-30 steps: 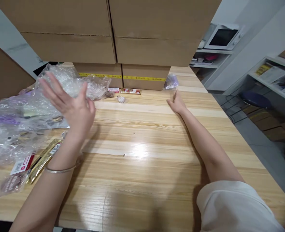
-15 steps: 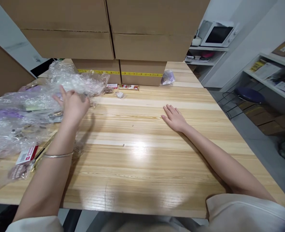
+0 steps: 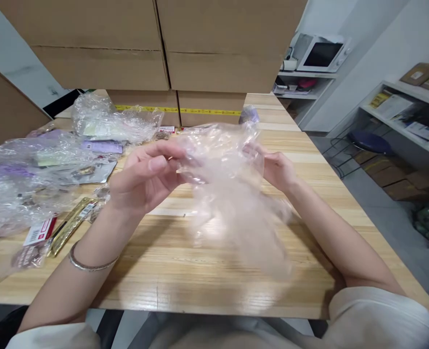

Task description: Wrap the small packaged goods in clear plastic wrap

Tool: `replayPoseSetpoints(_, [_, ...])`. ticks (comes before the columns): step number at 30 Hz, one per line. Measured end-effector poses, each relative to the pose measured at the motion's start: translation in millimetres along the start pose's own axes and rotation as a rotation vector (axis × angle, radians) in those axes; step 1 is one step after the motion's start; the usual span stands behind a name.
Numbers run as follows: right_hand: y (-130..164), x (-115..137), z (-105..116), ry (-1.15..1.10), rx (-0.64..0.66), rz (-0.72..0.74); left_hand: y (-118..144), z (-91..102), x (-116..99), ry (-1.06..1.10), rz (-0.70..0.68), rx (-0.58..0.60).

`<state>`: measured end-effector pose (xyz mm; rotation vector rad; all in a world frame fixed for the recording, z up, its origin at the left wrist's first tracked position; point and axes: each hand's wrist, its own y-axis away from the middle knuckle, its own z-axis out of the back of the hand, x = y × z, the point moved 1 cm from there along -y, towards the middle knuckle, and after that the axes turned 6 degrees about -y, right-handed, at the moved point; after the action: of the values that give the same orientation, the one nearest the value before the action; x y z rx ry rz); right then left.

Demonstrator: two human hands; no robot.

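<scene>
Between both hands (image 3: 214,172), crumpled clear bag (image 3: 232,194)

Wrappers (image 3: 36,165) lie left on the table (image 3: 207,271) (boxes (image 3: 163,48) behind).

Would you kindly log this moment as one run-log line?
left hand: holds clear plastic bag | right hand: holds same bag | bag: above wooden table | packets: left side

Clear bag (image 3: 232,194) blurred — right hand's fingers (image 3: 252,152) hidden behind it.
</scene>
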<state>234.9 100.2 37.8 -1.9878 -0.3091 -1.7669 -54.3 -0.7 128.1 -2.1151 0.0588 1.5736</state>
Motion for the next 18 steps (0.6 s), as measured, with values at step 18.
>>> replayPoseSetpoints(18, [18,-21,-46,-0.067,-0.065,-0.304,-11,26.3,109,-0.099,0.653,-0.089])
